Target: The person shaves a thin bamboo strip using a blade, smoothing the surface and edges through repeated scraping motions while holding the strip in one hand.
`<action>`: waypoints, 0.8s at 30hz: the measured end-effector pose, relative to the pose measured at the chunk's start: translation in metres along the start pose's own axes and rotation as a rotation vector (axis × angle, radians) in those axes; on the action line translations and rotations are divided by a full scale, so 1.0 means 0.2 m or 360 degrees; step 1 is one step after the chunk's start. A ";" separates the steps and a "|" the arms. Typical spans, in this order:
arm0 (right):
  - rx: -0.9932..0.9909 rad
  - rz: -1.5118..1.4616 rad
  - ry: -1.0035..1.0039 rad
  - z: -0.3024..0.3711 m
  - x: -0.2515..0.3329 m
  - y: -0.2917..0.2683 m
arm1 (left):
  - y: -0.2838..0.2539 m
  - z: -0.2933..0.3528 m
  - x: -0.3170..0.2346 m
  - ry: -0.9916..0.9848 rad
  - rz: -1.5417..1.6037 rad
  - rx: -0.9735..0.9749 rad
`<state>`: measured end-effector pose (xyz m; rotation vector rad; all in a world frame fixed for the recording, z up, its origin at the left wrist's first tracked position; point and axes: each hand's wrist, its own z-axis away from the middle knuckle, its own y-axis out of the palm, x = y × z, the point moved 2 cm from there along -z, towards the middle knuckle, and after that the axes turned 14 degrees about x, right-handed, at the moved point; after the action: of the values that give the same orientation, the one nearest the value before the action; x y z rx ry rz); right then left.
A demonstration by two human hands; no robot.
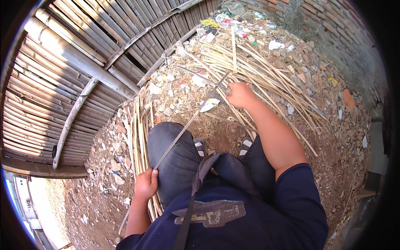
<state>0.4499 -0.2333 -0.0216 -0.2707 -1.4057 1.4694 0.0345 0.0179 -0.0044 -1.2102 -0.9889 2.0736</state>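
I sit or squat with my knees apart. My left hand (146, 184), beside my left knee, is closed around a long thin bamboo strip (179, 135). The strip slants up across that knee to the far right, ending near my other hand. Stretched out ahead, my right hand (241, 96) grips the handle of a long-bladed knife (204, 78). Its narrow dark blade points to the far left and crosses the strip near the strip's far end. Whether edge and strip touch, I cannot tell.
Pale split bamboo strips (271, 79) lie in a loose pile ahead to the right. More strips (141, 137) lie along my left side. Rubble and litter (233, 23) cover the ground ahead. A bamboo-slat wall (83, 62) stands left, a brick wall (329, 25) far right.
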 end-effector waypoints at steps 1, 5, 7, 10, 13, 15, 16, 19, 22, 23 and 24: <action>0.0045 0.0050 -0.0061 0.04 0.08 -0.01 | 0.01 0.01 0.01 -0.0007 0.0002 0.0004; 0.0259 0.0197 -0.0280 0.18 0.25 -0.05 | 0.05 -0.01 0.03 0.0062 0.0016 -0.0027; 0.0293 0.0191 -0.0279 0.14 0.18 -0.06 | 0.05 -0.02 0.06 0.0062 0.0042 -0.0003; -0.0065 -0.0114 0.0115 0.05 -0.04 -0.09 | 0.02 -0.01 0.02 0.0010 0.0028 0.0025; -0.0109 -0.0134 0.0073 0.08 0.01 -0.12 | -0.01 0.01 0.00 -0.0070 -0.0002 0.0076; -0.0012 -0.0039 -0.0051 0.17 0.15 -0.11 | -0.01 0.01 -0.01 -0.0073 0.0021 0.0120; 0.0089 0.0042 -0.0183 0.20 0.22 -0.08 | 0.00 0.01 0.02 -0.0083 0.0021 0.0130; 0.0292 0.0443 -0.0427 0.23 0.33 -0.03 | 0.00 0.00 0.08 -0.0021 0.0281 0.0207; 0.0191 -0.0008 -0.0184 0.10 0.13 0.01 | -0.03 -0.02 0.07 -0.0045 0.0313 0.0294; 0.0137 -0.0054 -0.0127 0.04 0.06 0.02 | -0.03 -0.02 0.08 -0.0044 0.0309 0.0302; 0.0136 -0.0055 -0.0135 0.05 0.08 0.01 | -0.04 -0.01 0.08 -0.0048 0.0307 0.0295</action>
<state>0.4352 -0.2259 -0.0127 -0.1309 -1.4040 1.5234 0.0303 0.0348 -0.0073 -1.2213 -0.6973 2.2813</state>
